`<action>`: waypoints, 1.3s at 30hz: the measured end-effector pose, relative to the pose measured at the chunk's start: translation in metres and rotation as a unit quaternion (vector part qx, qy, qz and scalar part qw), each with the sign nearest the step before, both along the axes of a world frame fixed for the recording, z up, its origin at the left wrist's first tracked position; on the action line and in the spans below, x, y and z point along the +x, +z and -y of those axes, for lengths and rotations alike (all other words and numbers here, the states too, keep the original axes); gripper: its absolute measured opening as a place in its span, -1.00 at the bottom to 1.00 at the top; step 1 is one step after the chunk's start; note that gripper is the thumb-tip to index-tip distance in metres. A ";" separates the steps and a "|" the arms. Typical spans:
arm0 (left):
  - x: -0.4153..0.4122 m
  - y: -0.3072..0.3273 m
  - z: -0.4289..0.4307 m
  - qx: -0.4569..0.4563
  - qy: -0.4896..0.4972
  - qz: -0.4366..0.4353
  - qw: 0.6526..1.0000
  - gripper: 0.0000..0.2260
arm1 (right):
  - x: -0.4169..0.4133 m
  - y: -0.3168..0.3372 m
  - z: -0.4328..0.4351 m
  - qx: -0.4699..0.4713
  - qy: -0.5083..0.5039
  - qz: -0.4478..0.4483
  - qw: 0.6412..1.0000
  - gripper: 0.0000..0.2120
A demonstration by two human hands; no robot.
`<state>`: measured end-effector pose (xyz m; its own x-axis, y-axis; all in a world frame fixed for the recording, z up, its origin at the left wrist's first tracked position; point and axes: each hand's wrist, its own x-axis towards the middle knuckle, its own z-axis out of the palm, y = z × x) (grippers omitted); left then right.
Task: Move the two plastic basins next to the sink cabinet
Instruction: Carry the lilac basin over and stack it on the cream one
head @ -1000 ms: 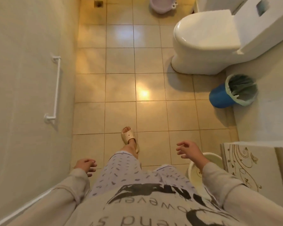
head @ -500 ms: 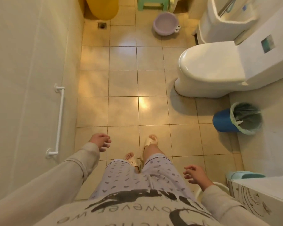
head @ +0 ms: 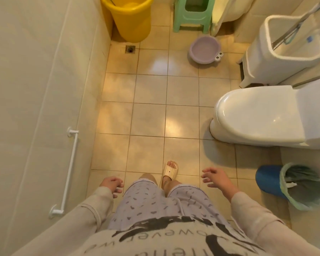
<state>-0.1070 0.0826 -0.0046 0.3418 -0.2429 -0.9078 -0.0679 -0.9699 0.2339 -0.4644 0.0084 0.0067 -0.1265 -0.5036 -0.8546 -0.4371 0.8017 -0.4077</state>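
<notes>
Far left of the frame is just a plain wall with a white grab bar [head: 69,172] mounted low on it, running down toward the lower left. Up top, left of centre, there's a yellow bucket [head: 130,17] tucked into the corner, with a floor drain [head: 130,49] right below it on the tan tiles. Next over along the top edge is a green plastic stool [head: 192,13].

The left hand [head: 112,185] hangs at the lower left of centre, fingers loosely curled, holding nothing. Between the hands you get patterned shorts and one cream slipper [head: 170,171] stepping forward on the tile.

The purple basin [head: 205,49] sits on the floor in the upper middle-right, just below the stool, little cartoon eyes on its rim, well apart from both hands. Only that one basin is in view.

The right hand [head: 217,179] is at lower right of centre, fingers spread, nothing in it either.

Further right: the white toilet [head: 257,115], lid closed, a white bin [head: 284,52] above it, and a blue trash can [head: 270,182] with a green liner at the lower right.
</notes>
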 end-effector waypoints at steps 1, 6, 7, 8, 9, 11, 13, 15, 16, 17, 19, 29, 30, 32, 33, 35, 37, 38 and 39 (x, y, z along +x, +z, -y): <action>0.000 0.000 0.013 -0.002 0.015 0.002 1.000 -0.79 | 0.004 0.006 0.025 -0.019 0.007 0.015 1.000 -0.81; 0.006 0.000 0.074 0.004 0.056 -0.005 0.998 -0.80 | 0.022 0.024 0.122 -0.059 0.042 0.053 0.996 -0.81; 0.010 -0.001 0.087 0.005 0.057 -0.006 0.998 -0.81 | 0.024 0.023 0.137 -0.055 0.045 0.052 0.996 -0.81; 0.013 -0.002 0.102 0.008 0.057 -0.004 0.998 -0.82 | 0.026 0.020 0.152 -0.048 0.043 0.048 0.997 -0.80; 0.017 -0.004 0.118 0.011 0.057 -0.001 0.998 -0.83 | 0.027 0.016 0.167 -0.039 0.041 0.044 0.997 -0.80; 0.024 -0.008 0.151 0.012 0.059 0.003 0.998 -0.86 | 0.027 0.007 0.192 -0.018 0.028 0.041 0.999 -0.80; 0.031 -0.008 0.192 0.009 0.056 0.001 0.998 -0.89 | 0.025 -0.001 0.215 0.006 -0.012 0.042 0.999 -0.81; 0.038 -0.007 0.240 0.009 0.044 -0.009 0.999 -0.91 | 0.022 -0.008 0.236 0.033 -0.073 0.044 0.996 -0.83; 0.040 -0.005 0.266 0.008 0.036 -0.015 0.999 -0.92 | 0.020 -0.010 0.245 0.044 -0.100 0.041 0.993 -0.85; 0.041 -0.001 0.292 0.007 0.026 -0.019 0.999 -0.93 | 0.018 -0.011 0.254 0.052 -0.122 0.035 0.990 -0.87; 0.041 0.005 0.347 -0.002 -0.007 -0.020 1.000 -0.93 | 0.014 -0.013 0.270 0.065 -0.156 0.025 0.985 -0.89; 0.023 0.041 0.605 -0.109 -0.111 -0.065 0.986 -0.93 | 0.014 -0.001 0.363 0.078 -0.269 0.000 0.960 -0.89; 0.019 0.042 0.620 -0.116 -0.117 -0.068 0.984 -0.93 | 0.015 -0.001 0.377 0.077 -0.272 0.001 0.959 -0.89; 0.013 0.037 0.644 -0.116 -0.128 -0.068 0.983 -0.92 | 0.016 -0.003 0.406 0.074 -0.281 0.004 0.957 -0.90; 0.011 0.032 0.653 -0.109 -0.132 -0.066 0.983 -0.92 | 0.017 -0.004 0.421 0.069 -0.288 0.010 0.955 -0.89; 0.009 0.020 0.666 -0.086 -0.139 -0.062 0.985 -0.92 | 0.016 -0.007 0.453 0.058 -0.301 0.019 0.952 -0.86; 0.010 0.005 0.674 -0.052 -0.148 -0.039 0.987 -0.91 | 0.012 -0.009 0.488 0.054 -0.298 0.021 0.953 -0.85; 0.011 -0.001 0.677 -0.035 -0.148 -0.025 0.988 -0.90 | 0.009 -0.009 0.506 0.057 -0.293 0.024 0.954 -0.85; 0.012 -0.006 0.681 -0.019 -0.142 -0.015 0.990 -0.89 | 0.007 -0.009 0.524 0.059 -0.290 0.027 0.955 -0.85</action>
<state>-0.0946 -0.5982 -0.0106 0.2284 -0.3599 -0.9046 -0.3282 -0.9032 0.2765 -0.4578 -0.5160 -0.0019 -0.3084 -0.2623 -0.9144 0.1127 0.9444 -0.3090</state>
